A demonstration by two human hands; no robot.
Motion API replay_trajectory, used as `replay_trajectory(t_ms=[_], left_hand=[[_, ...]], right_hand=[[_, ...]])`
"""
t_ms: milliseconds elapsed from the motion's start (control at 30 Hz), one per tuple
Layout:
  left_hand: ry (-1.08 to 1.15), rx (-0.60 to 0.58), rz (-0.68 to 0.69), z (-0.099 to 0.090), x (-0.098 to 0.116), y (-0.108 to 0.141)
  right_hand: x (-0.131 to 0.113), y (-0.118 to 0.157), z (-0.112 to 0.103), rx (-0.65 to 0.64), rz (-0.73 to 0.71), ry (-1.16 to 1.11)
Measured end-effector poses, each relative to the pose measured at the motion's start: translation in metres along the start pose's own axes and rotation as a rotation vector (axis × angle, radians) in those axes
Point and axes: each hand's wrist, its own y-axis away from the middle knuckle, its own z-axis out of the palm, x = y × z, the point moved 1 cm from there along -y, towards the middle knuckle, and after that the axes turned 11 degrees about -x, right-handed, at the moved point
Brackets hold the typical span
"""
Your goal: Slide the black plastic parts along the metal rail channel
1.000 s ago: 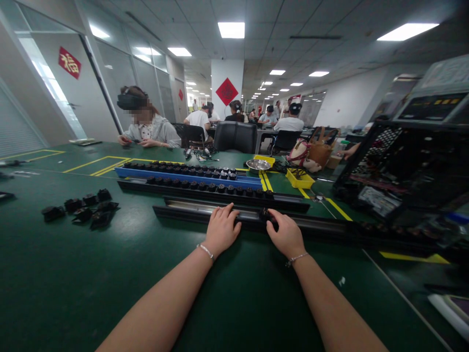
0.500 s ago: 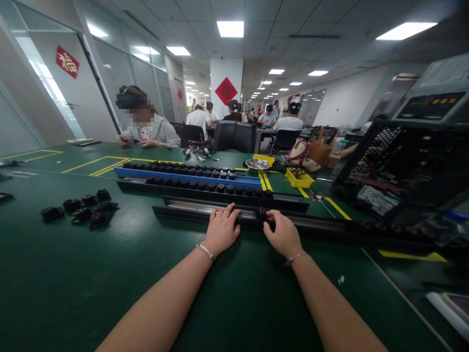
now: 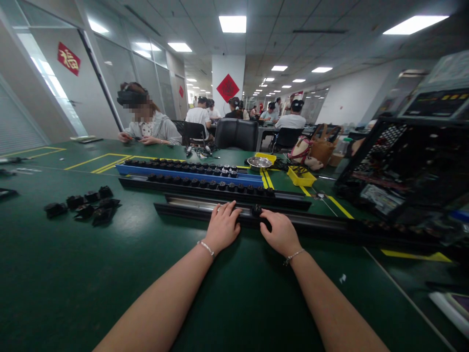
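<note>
A long black channel rail (image 3: 186, 208) lies across the table in front of me, its inner face shiny. Over its near edge, my left hand (image 3: 223, 227) rests with the fingers stretched out, steadying or touching the rail. A small black block (image 3: 256, 210) sits in the channel, just right of my left hand. My right hand (image 3: 280, 232) has its fingertips against the block's right side, thumb apart and lower at the rail's near wall. More black blocks (image 3: 84, 211) lie loose on the table at the left.
Behind stand another black rail (image 3: 289, 201) with a row of blocks and a blue rail (image 3: 190, 180). A metal bowl (image 3: 258, 162) and a yellow bin (image 3: 301, 177) are farther back. An open computer case (image 3: 381, 171) stands right. A co-worker (image 3: 150, 127) sits across the table.
The small black block has slid left along the channel toward my left hand, with my right fingertips following behind it. My left hand stays on the rail. The view has shifted slightly.
</note>
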Motion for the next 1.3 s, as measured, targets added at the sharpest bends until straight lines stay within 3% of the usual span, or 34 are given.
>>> replay_trajectory(t_ms=[600,1300], left_hand=[[0.046,0.013,0.007,-0.002,0.001,-0.001],[-0.038,-0.166,0.065,-0.009,0.012,0.001]], right_hand=[[-0.003,-0.003,-0.002,-0.055,0.058,-0.015],[-0.017,-0.002,0.003,-0.091,0.022,0.029]])
